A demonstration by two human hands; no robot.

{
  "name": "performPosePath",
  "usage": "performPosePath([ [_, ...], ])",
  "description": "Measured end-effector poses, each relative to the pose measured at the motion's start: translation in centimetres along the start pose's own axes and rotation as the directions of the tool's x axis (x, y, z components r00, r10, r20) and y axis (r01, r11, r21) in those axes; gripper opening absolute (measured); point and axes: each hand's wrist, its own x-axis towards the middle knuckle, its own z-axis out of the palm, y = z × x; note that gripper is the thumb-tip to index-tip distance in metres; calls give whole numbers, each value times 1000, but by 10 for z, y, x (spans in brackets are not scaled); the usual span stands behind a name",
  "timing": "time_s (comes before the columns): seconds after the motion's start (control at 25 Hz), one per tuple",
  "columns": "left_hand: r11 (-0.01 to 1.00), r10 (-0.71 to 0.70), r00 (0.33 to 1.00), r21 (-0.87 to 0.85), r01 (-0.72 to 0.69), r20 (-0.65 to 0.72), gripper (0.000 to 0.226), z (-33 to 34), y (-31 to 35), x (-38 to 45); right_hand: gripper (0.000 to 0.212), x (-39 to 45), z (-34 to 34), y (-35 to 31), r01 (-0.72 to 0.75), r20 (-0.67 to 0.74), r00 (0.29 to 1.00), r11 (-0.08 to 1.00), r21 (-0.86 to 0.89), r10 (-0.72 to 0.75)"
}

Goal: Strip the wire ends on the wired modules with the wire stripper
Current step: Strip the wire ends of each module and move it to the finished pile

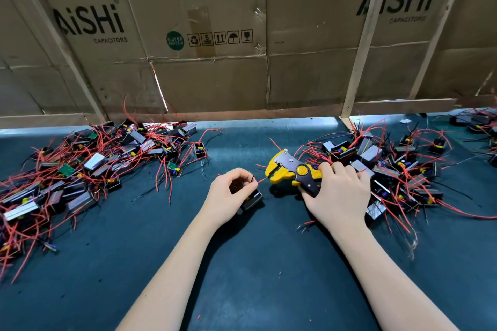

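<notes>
- Two hands share this: left hand (233,191) pinches the red wire (261,181) of a module (252,199), its grip clamped.
- Right hand (339,191) grip wraps the wire stripper (293,171); feed the wire end squarely between its parted jaws before squeezing.

The scene is evenly and fairly brightly lit from above, without harsh glare. Soft, short shadows are cast on the dark green mat (242,263) beneath the forearms and under the wire stripper (293,172). A bright strip of light is seen along the mat's far edge, below the cardboard wall (215,75). Strong wide-angle distortion is shown: the wooden battens (363,43) are bowed and splayed outward. Sharpness is lost slightly towards the corners, and the centre is rendered clearly.
</notes>
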Motion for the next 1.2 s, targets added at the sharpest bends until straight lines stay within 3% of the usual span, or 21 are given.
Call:
performPosePath([
  [0.44, 1000, 14, 1000, 25, -14, -17, 9, 4, -2, 1, 43, 0, -6, -9, 34, 123, 992, 998, 44, -39],
  [1.2, 999, -19, 1000, 32, 18, 2, 8, 0, 5, -3, 39, 1, -9, -10, 42, 165, 985, 997, 66, -53],
])
